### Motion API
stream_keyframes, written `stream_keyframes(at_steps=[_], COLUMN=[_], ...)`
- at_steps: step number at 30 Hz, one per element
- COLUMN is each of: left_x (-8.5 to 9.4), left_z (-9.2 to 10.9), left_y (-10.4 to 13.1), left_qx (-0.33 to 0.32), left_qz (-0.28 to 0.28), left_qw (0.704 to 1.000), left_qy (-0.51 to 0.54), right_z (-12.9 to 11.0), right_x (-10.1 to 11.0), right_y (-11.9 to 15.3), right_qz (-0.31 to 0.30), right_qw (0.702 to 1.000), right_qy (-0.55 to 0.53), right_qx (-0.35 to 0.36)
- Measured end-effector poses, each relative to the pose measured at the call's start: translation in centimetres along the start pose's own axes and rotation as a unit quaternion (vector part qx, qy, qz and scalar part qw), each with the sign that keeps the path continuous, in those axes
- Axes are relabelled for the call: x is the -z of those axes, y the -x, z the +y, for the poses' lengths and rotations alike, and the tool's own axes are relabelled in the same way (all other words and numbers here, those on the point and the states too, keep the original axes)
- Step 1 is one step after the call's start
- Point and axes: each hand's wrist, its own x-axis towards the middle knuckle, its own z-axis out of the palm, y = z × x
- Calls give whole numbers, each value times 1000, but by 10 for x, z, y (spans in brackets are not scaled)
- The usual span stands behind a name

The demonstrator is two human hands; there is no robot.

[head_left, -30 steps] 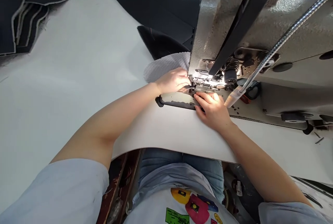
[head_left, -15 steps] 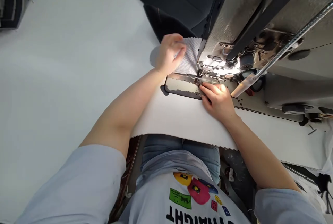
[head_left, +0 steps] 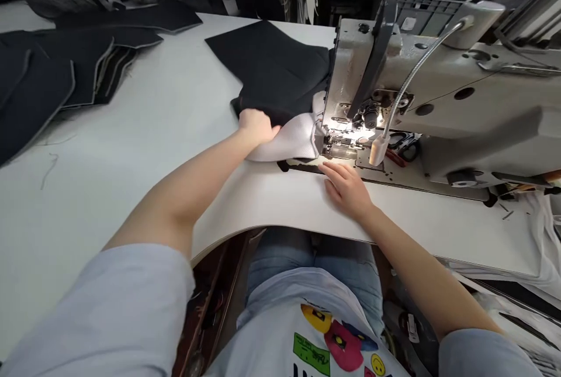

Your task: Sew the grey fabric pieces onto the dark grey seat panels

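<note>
Lying near the centre of the frame, the pale mesh (head_left: 294, 138) sits just left of the lit needle area of a sewing machine (head_left: 442, 67), its right edge curled upward beside the metal parts. The left hand (head_left: 256, 127) touches the left part of the mesh; its fingers are bent inward and its thumb points right, along the mesh, though how firmly they grip cannot be told, since the fingertips are hidden. Behind this hand, a dark piece (head_left: 280, 67) spreads over the upper centre, its lower edge bunched next to the mesh. The right hand (head_left: 350, 190) lies palm down, right of centre, with nothing in its grasp; its fingers are extended and slightly parted, the foremost tips at the front edge of the machine bed (head_left: 421, 178). A flexible metal tube (head_left: 405, 82) curves down above it to a pale tip, and scissors (head_left: 410, 150) lie partly hidden beneath the machine arm. On the white table (head_left: 153, 114), further dark cut pieces (head_left: 92, 55) overlap at the upper left, with loose threads (head_left: 51, 169) below them. A grey crate (head_left: 433, 17) stands at the upper right, behind the machine.
</note>
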Motion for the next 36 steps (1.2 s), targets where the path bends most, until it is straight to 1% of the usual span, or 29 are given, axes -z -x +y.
stream_keyframes(at_steps=[2,3,5,6,7,8,9,10,11,12,13,14,15,16,17,18,19,21,22,23,24,25,26,27,29,31,32,33,36], left_x=[-13,-19,-26,-25,-22,-19,-15,-12,-11,-13,-17,-24,-32,-39,-44,-45,-43,-26,-13,2,16,30,41,49,55,52,49,47,46], left_z=[-2,-2,0,-1,-3,-7,-12,-20,-28,-35,-40,-42,-41,-38,-33,-28,-25,-23,-25,-30,-35,-40,-45,-49,-54,-54,-53,-52,-46], left_y=[53,82,137,159,177,188,193,193,188,181,174,168,164,162,161,160,158,140,124,102,75,47,17,-11,-57,-86,-95,-101,-103], left_qx=[11,12,-11,-44,-94,-158,-227,-286,-322,-330,-313,-275,-231,-195,-168,-157,-162,-215,-235,-248,-234,-202,-180,-160,-154,-167,-175,-184,-204], left_qz=[-19,-38,-95,-122,-154,-178,-188,-176,-139,-86,-28,23,56,70,67,50,24,-38,-46,-36,4,58,83,72,-35,-132,-156,-164,-173], left_qw=[1000,999,995,990,982,970,955,942,936,940,949,961,971,978,983,985,985,975,970,968,972,977,979,983,986,976,971,968,962], left_qy=[-18,-23,-35,-47,-55,-52,-36,-13,12,29,32,21,3,-17,-34,-48,-56,-51,-37,-16,10,39,57,58,43,38,42,49,46], right_z=[-8,-13,-24,-29,-32,-34,-35,-34,-33,-31,-30,-29,-30,-31,-33,-35,-37,-38,-37,-35,-33,-30,-26,-24,-19,-17,-17,-16,-17], right_x=[-2,-4,-8,-9,-9,-9,-7,-5,-2,0,2,4,4,4,3,1,-1,-6,-9,-11,-13,-15,-16,-17,-19,-19,-19,-19,-19], right_y=[-1,-3,-12,-17,-23,-28,-33,-37,-40,-41,-42,-41,-39,-36,-33,-29,-25,-17,-15,-13,-12,-13,-14,-16,-20,-23,-25,-26,-28], right_qz=[6,-11,-90,-140,-187,-226,-257,-280,-297,-308,-314,-313,-305,-292,-273,-249,-221,-159,-130,-107,-94,-89,-90,-94,-105,-115,-123,-131,-147], right_qw=[1000,998,987,975,962,950,940,934,930,929,930,933,940,948,956,965,972,982,984,982,977,972,968,965,962,961,960,958,954], right_qy=[-28,-48,-85,-97,-101,-100,-96,-90,-83,-78,-72,-67,-60,-50,-38,-25,-14,-8,-16,-29,-46,-65,-83,-101,-133,-159,-169,-177,-192], right_qx=[11,33,104,142,173,192,201,202,198,191,179,162,142,120,98,81,75,99,125,155,183,206,219,225,213,194,188,184,180])
